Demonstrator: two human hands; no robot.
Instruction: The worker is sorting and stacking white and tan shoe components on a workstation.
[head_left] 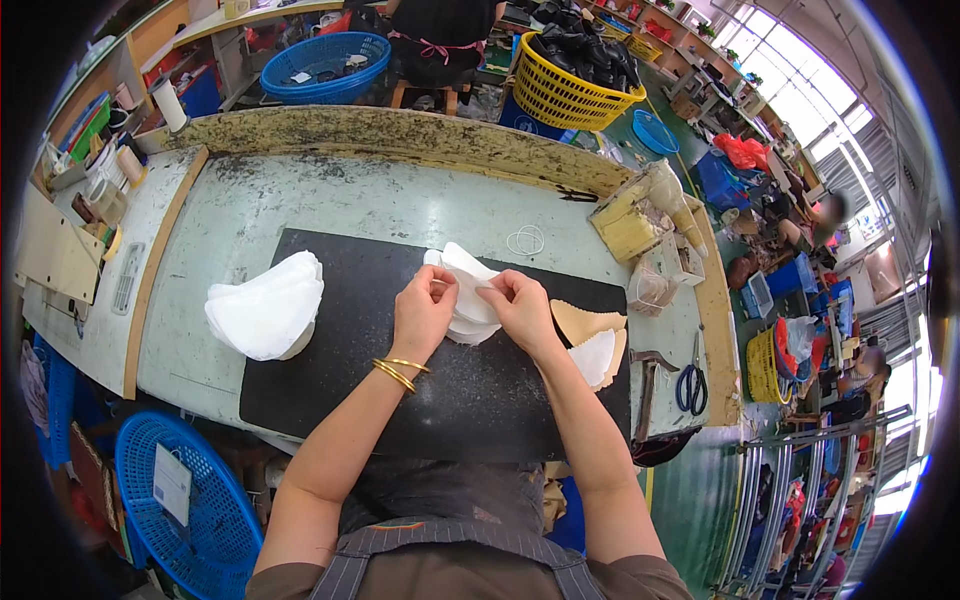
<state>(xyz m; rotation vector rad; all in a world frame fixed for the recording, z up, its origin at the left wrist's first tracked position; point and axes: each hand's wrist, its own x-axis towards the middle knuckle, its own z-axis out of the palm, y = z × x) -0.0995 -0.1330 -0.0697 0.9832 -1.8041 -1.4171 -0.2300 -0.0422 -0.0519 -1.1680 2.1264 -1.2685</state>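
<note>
Both of my hands are over a black mat (430, 400), at a small pile of thin white curved pieces (466, 268). My left hand (426, 312) has its fingers pinched at the left edge of the top white piece. Opposite it, my right hand (522, 314) pinches the right edge between thumb and fingers. Whether the pieces are cloth or paper I cannot tell. A larger stack of similar white pieces (265, 308) overlaps the mat's left side. Right of my hands lie beige zigzag-edged pieces (578, 322) with a smaller white piece (594, 356) on them.
Dark-handled scissors (691, 388) and a metal tool (648, 395) lie at the table's right. A loop of white string (525, 239) rests behind the mat. Stained boxes (640, 222) stand at the back right. A wooden board (400, 135) edges the back. A blue basket (215, 500) sits lower left.
</note>
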